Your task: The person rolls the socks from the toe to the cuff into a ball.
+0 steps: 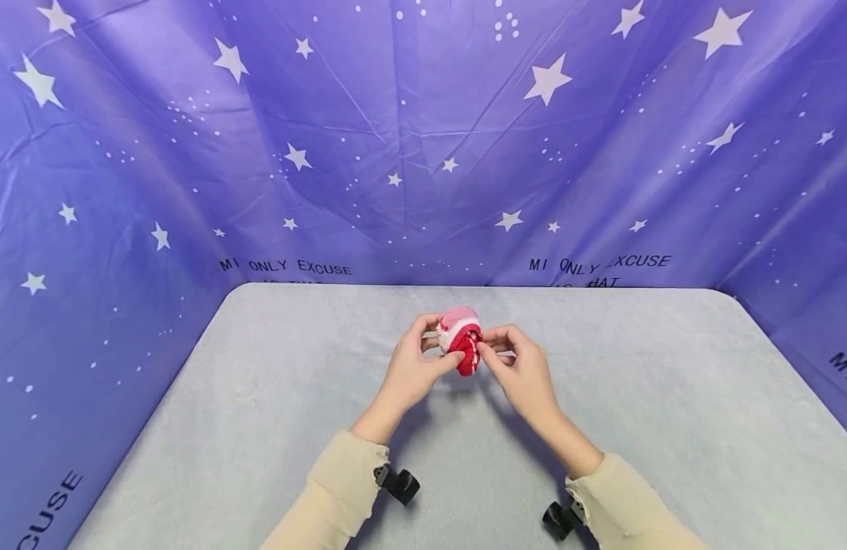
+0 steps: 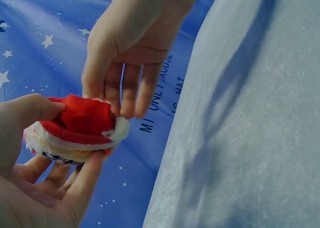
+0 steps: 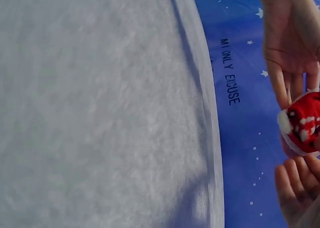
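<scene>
Red-pink sock bundle (image 1: 460, 341) pinched between left hand (image 1: 411, 370), right hand (image 1: 522, 372); above table (image 1: 670, 397)

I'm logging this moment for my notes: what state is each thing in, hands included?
Small red, pink and white rolled fabric bundle: bunched up, held above the table between both hands.
Left hand: thumb and fingers curled round the bundle.
Right hand: fingertips pinching the bundle's edge.
Grey cloth-covered table: flat, bare under the hands.
</scene>
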`<move>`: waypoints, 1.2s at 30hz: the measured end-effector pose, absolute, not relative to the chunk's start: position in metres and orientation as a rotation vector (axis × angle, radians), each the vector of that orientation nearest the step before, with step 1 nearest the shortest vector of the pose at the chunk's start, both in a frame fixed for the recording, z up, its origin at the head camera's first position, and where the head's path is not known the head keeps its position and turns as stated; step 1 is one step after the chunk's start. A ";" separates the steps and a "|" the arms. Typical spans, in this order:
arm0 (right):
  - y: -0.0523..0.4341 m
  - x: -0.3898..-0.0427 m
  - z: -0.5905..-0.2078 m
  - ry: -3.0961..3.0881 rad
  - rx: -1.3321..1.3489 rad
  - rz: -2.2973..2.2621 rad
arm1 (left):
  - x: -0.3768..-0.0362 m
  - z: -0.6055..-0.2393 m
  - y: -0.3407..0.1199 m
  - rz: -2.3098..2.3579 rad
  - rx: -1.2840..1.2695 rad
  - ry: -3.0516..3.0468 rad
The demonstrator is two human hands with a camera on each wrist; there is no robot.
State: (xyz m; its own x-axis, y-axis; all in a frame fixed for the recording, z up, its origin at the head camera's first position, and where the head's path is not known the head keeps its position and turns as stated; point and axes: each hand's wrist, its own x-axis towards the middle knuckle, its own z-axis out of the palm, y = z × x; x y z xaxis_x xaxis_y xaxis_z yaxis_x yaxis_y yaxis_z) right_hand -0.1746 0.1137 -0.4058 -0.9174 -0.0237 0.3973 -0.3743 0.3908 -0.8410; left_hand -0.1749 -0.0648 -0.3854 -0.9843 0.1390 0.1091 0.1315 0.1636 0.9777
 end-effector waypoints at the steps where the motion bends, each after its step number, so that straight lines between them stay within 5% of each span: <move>1: 0.114 -0.175 -0.406 -2.356 0.339 1.502 | -0.175 -0.386 -0.064 2.019 0.283 2.384; 19: 0.124 -0.170 -0.411 -2.233 0.807 1.596 | -0.187 -0.395 -0.069 1.949 0.246 2.712; 36: 0.115 -0.169 -0.413 -2.296 0.488 1.746 | -0.176 -0.388 -0.066 2.067 0.253 2.188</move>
